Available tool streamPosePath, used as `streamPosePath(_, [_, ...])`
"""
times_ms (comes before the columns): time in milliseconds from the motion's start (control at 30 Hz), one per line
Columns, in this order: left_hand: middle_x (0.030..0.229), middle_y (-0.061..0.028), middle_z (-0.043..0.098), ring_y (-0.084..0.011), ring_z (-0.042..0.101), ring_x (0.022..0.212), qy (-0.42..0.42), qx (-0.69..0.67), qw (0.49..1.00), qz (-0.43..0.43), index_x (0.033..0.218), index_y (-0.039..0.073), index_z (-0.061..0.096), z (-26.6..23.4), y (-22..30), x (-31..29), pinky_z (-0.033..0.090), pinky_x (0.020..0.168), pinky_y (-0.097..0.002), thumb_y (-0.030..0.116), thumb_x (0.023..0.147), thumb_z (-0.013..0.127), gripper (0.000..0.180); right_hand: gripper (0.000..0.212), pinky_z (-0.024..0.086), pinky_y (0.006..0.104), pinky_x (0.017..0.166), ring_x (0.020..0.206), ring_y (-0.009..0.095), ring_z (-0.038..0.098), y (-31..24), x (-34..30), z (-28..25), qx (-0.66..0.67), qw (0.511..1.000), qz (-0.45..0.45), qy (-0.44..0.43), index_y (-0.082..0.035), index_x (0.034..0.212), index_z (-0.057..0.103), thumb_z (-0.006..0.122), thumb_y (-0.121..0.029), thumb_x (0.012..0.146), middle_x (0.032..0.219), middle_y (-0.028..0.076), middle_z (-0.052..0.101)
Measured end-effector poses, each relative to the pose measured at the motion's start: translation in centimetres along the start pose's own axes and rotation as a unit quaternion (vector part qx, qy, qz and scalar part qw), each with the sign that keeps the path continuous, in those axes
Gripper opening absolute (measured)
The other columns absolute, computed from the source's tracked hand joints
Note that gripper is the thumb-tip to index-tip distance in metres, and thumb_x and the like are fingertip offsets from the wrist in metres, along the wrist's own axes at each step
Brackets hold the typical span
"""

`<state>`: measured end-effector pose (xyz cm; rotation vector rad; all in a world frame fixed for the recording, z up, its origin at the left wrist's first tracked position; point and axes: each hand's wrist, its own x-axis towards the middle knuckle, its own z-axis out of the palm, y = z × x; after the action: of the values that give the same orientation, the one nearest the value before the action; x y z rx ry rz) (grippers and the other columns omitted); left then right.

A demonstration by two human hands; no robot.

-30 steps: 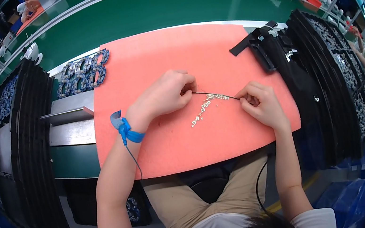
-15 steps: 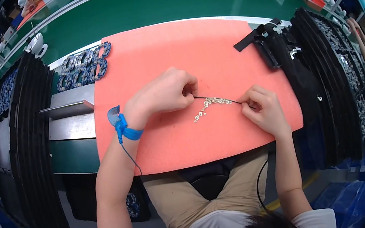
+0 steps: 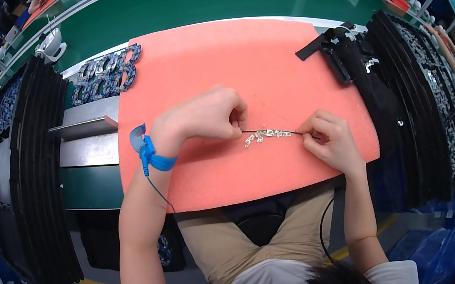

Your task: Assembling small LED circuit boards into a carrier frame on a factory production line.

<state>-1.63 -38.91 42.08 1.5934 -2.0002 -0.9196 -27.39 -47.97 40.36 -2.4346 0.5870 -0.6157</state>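
Surface (image 3: 89,189): a green top that showed left of the pink mat (image 3: 215,63).
Pink mat: lay flat across the middle of the surface.
Pale parts (image 3: 268,133): sat loosely clustered on the mat.
Blue boards (image 3: 105,73): lay in two rows, upper left.
Metal plates (image 3: 88,151): lay nearer than the boards.
Black gear (image 3: 340,62): overlapped the mat's right edge.

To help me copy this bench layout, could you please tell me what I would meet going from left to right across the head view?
Left black tray stack, grey metal fixture, left hand, small pale parts, right hand, right black tray stack.
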Motion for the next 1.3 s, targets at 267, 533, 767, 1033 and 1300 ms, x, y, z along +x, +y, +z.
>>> streamPosePath(267, [0.064,-0.0128,0.064,-0.0203,0.063,0.060,-0.041,-0.008,0.999,-0.008,0.075,-0.003,0.065,-0.1,0.6,-0.6,0.050,0.057,-0.0292,0.001,0.065,0.056,0.014,0.011,0.049,0.0267,0.056,0.063,0.018,0.059,-0.1,-0.4,0.0,0.006,1.000,-0.010,-0.014,0.000,0.079,0.065,0.060,0.004,0.070,0.073,0.008,0.056])
streamPosePath(533, [0.067,-0.0130,0.063,-0.0199,0.061,0.061,0.065,0.002,0.997,0.051,0.076,-0.003,0.064,-0.5,-0.1,-0.1,0.050,0.060,-0.0295,0.002,0.067,0.057,0.012,0.011,0.048,0.0297,0.059,0.069,0.021,0.058,0.3,-0.2,0.0,0.014,1.000,-0.018,0.015,0.000,0.081,0.063,0.060,0.004,0.072,0.077,0.009,0.056])
streamPosePath(767, [0.068,-0.0134,0.064,-0.0200,0.062,0.062,0.068,0.028,0.997,0.026,0.076,-0.004,0.063,-0.3,-0.6,0.2,0.050,0.060,-0.0291,0.002,0.067,0.057,0.012,0.011,0.047,0.0294,0.060,0.069,0.021,0.057,1.1,0.6,0.5,-0.028,0.998,-0.024,0.042,0.000,0.083,0.064,0.060,0.004,0.073,0.077,0.008,0.055])
streamPosePath(1033, [0.064,-0.0131,0.062,-0.0202,0.062,0.059,-0.013,0.013,1.000,0.005,0.075,-0.004,0.062,-0.2,0.8,-0.6,0.050,0.057,-0.0294,0.000,0.065,0.057,0.012,0.010,0.047,0.0302,0.061,0.069,0.021,0.056,0.4,0.0,0.2,0.012,1.000,0.008,0.001,-0.001,0.080,0.064,0.060,0.004,0.072,0.076,0.008,0.055])
streamPosePath(1300, [0.067,-0.0147,0.060,-0.0223,0.059,0.061,0.076,0.036,0.996,0.039,0.076,-0.004,0.060,-0.1,0.1,0.1,0.047,0.057,-0.0311,0.001,0.066,0.057,0.011,0.014,0.047,0.0315,0.063,0.073,0.022,0.056,1.2,0.0,0.0,-0.034,0.997,-0.049,0.049,-0.002,0.085,0.065,0.062,0.004,0.072,0.078,0.009,0.055])
